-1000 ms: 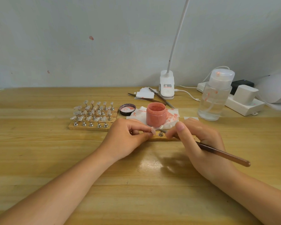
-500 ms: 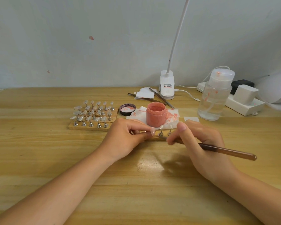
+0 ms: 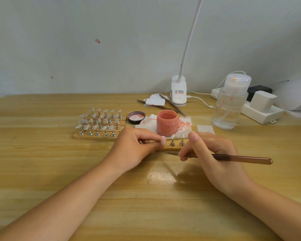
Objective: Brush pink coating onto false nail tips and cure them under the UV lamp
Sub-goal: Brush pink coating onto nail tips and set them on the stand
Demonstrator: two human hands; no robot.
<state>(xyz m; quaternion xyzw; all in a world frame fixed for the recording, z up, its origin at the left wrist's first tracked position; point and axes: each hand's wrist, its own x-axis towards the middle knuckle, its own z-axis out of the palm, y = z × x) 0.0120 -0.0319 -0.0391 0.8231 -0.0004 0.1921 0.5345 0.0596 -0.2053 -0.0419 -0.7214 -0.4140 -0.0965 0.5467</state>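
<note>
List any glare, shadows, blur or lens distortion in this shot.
Head view: a bright glare patch on the table between the wrists; a soft shadow falls under the right hand and its brush; the brush tip is motion-blurred; the wide-angle lens bows the table's far edge and tilts the lamp arm; the nail tips look small and soft.

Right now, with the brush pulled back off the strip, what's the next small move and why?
Probably take the brush in the right hand to the open pink jar and reload. Its tip hangs low over the table, clear of the nail tips on the wooden strip that the left hand steadies; those tips look uncoated, though that is hard to judge.
</note>
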